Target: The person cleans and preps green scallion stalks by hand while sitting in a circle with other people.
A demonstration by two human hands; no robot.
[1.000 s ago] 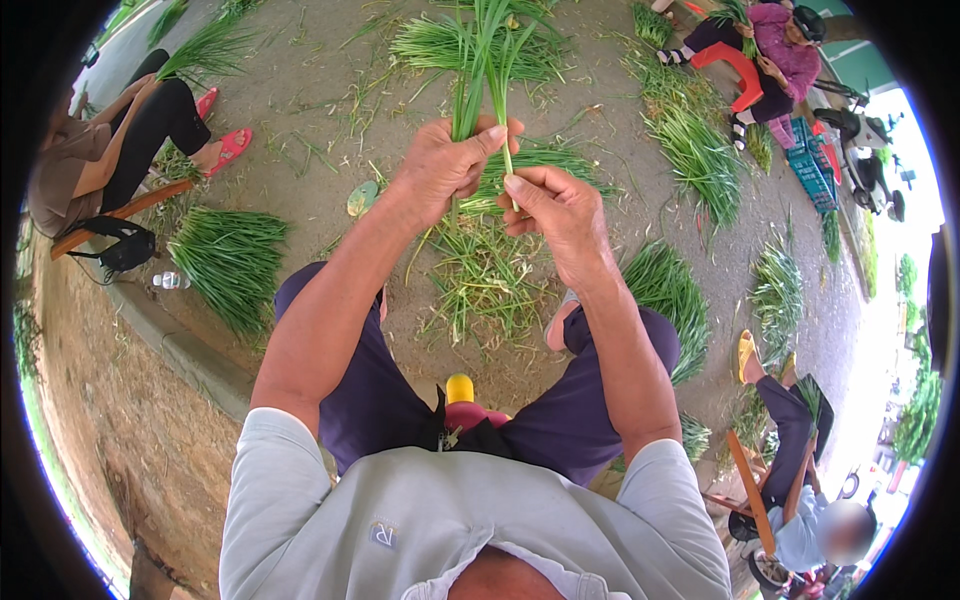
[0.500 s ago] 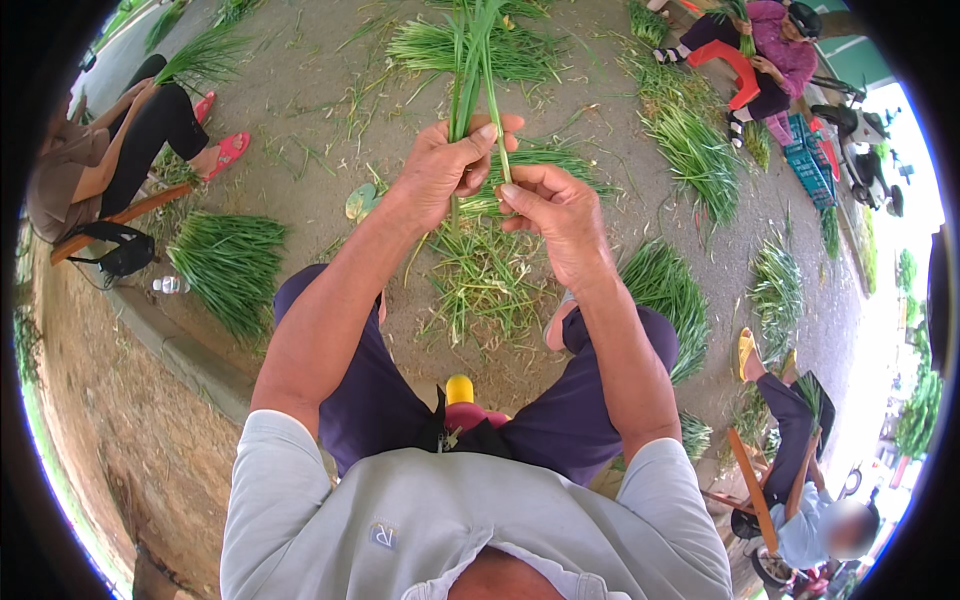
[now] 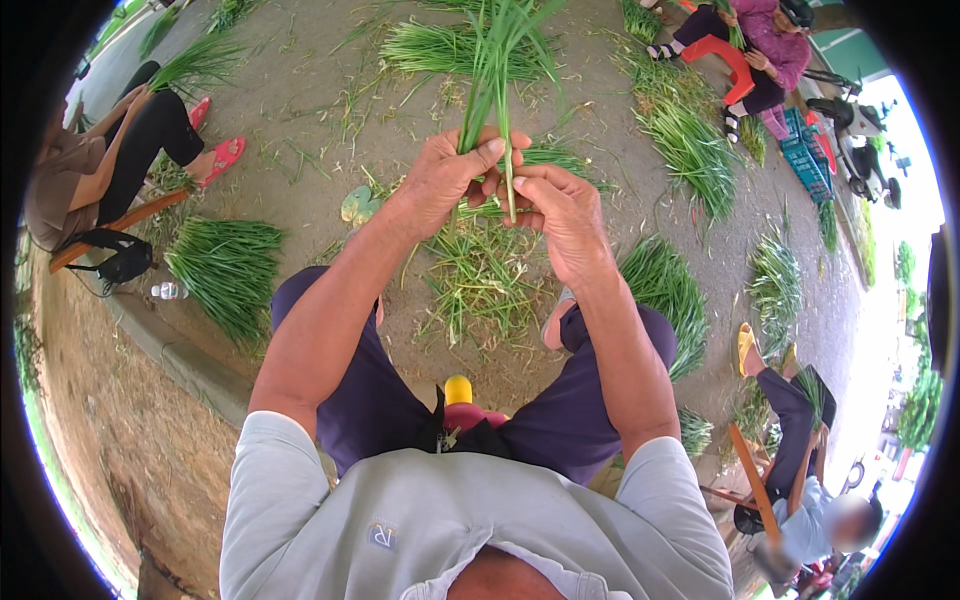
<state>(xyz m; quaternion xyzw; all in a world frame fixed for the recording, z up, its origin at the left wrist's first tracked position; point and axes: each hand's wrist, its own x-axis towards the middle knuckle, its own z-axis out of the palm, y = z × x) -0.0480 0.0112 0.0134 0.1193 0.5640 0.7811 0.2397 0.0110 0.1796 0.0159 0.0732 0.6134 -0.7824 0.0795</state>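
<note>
Head view: both hands are raised in front of the body, well above the ground. Grip of the left hand [image 3: 450, 178]: closed around a bunch of long green stalks [image 3: 490, 75], leaves pointing away from the person. Grip of the right hand [image 3: 562, 208]: thumb and fingers pinched at the lower part of a pale stem [image 3: 510, 180], which stands slightly apart from the bunch and lies beside the left thumb.

Ground beneath the hands carries a loose heap of yellowish-green trimmings [image 3: 482, 285], between the person's feet. Further bundles noted: one beyond the hands [image 3: 430, 48], one by the kerb at left [image 3: 225, 275], one just beside the right knee [image 3: 664, 300]. A yellow object [image 3: 458, 389] shows between the thighs; its kind cannot be determined.

At left, a seated co-worker [image 3: 75, 190] has a black bag [image 3: 125, 262] and a clear bottle [image 3: 170, 291] nearby. Two others sit at right, one near a teal crate [image 3: 805, 157].
</note>
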